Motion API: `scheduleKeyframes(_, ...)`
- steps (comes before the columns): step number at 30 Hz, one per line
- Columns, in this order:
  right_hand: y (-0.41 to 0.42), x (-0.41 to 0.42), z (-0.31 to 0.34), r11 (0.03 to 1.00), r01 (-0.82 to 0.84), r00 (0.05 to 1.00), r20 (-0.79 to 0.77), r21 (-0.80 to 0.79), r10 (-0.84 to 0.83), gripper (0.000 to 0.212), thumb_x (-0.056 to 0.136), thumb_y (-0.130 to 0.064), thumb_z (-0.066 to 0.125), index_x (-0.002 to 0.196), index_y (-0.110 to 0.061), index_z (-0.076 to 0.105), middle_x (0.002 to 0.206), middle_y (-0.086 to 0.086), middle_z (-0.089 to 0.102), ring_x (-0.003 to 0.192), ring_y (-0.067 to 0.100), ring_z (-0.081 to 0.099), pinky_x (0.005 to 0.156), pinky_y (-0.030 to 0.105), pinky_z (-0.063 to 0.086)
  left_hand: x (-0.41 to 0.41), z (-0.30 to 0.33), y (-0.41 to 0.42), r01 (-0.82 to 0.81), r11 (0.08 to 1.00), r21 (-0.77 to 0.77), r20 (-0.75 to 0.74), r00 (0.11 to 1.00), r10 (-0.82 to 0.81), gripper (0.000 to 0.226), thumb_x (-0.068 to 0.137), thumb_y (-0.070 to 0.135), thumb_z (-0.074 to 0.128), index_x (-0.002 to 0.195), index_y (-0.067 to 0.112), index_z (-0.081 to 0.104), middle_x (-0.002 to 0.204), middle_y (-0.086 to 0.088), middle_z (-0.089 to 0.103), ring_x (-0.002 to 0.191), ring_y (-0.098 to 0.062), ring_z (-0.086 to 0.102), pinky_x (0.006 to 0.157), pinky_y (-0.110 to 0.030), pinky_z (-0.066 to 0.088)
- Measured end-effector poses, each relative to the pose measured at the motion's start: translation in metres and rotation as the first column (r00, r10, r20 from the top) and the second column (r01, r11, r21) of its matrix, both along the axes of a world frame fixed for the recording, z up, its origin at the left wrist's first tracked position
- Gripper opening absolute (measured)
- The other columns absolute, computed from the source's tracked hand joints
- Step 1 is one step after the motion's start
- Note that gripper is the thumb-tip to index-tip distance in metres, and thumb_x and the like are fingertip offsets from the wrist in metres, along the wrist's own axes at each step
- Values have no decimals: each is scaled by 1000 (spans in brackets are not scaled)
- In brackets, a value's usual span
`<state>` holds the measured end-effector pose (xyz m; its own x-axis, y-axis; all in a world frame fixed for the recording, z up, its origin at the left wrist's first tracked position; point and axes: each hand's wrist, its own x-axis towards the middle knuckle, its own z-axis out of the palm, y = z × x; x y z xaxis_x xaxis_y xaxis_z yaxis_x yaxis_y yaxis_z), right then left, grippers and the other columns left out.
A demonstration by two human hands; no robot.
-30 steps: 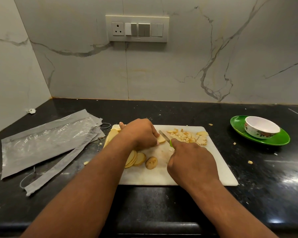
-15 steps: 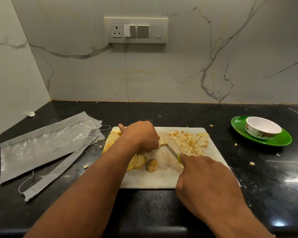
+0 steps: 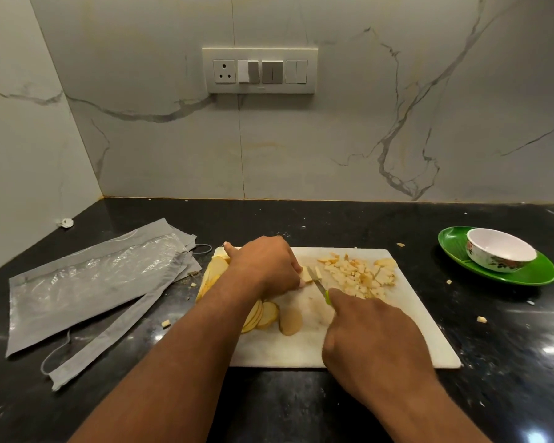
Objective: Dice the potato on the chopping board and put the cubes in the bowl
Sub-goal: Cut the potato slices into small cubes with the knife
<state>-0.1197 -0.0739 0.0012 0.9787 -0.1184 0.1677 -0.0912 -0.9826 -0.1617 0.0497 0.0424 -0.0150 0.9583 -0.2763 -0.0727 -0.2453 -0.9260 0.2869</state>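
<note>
Black stone worktop (image 3: 301, 219) observed, backed by a marble-pattern wall carrying a switch plate (image 3: 259, 70). Grey plastic packaging (image 3: 87, 282) lies flat at left. White chopping board (image 3: 333, 350) sits centre, near edge of the worktop. Green plate (image 3: 538, 273) at far right carries a white floral bowl (image 3: 501, 253); no cubes visible inside it. Left hand (image 3: 264, 266), grip curled down onto a potato piece (image 3: 307, 274) at the board's centre, pressing it in place. Right hand (image 3: 375, 334), grip clamped on a green-handled knife (image 3: 317, 284), forefinger extended along it, blade meeting the held piece. Heap of potato cubes (image 3: 359, 276) lies on the board's far right. Potato slices (image 3: 266, 314) rest beside the left forearm, more at the board's far left corner. Stray bits scattered on the worktop.
</note>
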Motion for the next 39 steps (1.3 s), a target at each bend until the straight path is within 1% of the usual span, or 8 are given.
scheduleKeyframes(5, -6, -32, 15, 999, 40, 998, -39, -19, -41, 47, 96, -36, 32, 143, -41, 34, 122, -5, 59, 104, 18, 59, 83, 33, 47, 0, 1, 2, 12, 1000, -5, 8, 1000, -12, 28, 90, 53, 73, 114, 39, 77, 124, 14, 70, 128, -19, 56, 114, -81, -2)
scheduleKeyframes(11, 1, 3, 10, 999, 40, 996, 85, -19, -38, 52, 97, -32, 37, 149, -35, 35, 119, -2, 64, 95, 17, 59, 70, 30, 40, -8, 8, 3, 4, 1000, 16, 31, 1000, -4, 27, 89, 55, 73, 110, 39, 78, 123, 13, 71, 128, -18, 56, 116, -78, -1)
scheduleKeyframes(14, 7, 19, 4, 1000, 26, 999, 40, -3, -26, 50, 98, -31, 41, 148, -33, 39, 125, -1, 62, 102, 17, 60, 72, 28, 41, -8, 7, 3, -5, 1000, 23, 19, 1000, 5, 30, 89, 57, 73, 112, 38, 78, 121, 13, 72, 127, -17, 57, 115, -79, 0)
scheduleKeyframes(18, 7, 4, -3, 1000, 26, 999, -24, -6, -26, 55, 97, -31, 39, 152, -33, 31, 127, -1, 61, 107, 19, 59, 78, 31, 43, -5, 5, 3, -17, 1000, -2, 19, 1000, 17, 28, 88, 56, 74, 109, 38, 79, 117, 14, 72, 123, -17, 59, 114, -81, 0)
scheduleKeyframes(24, 1, -32, 26, 997, 76, 981, -183, 20, -71, 54, 98, -38, 35, 151, -44, 24, 134, -3, 53, 115, 19, 55, 89, 32, 44, -3, 4, 4, -11, 1000, 0, 22, 1000, 11, 32, 87, 57, 74, 110, 36, 79, 112, 14, 73, 121, -17, 60, 114, -81, -1)
scheduleKeyframes(29, 8, -12, 23, 998, 59, 998, 7, -13, -59, 49, 97, -34, 37, 146, -37, 37, 124, -3, 61, 104, 18, 59, 80, 31, 44, -7, 6, 3, -14, 999, 34, 60, 998, 12, 34, 86, 60, 73, 107, 34, 79, 109, 12, 74, 120, -17, 61, 116, -79, -1)
scheduleKeyframes(32, 14, 10, 13, 999, 45, 999, 16, -5, -45, 48, 96, -32, 43, 145, -33, 43, 125, -3, 62, 106, 18, 60, 79, 30, 45, -7, 6, 4, -16, 999, 27, 54, 998, 15, 34, 86, 61, 73, 106, 34, 80, 107, 12, 74, 118, -17, 62, 116, -79, 1)
scheduleKeyframes(39, 6, -14, 7, 997, 64, 988, -142, 32, -59, 58, 97, -33, 35, 154, -39, 21, 131, -2, 57, 111, 20, 57, 88, 33, 44, -3, 5, 4, -31, 999, -22, 12, 999, 31, 32, 85, 58, 76, 107, 34, 79, 111, 12, 73, 121, -18, 60, 115, -79, 2)
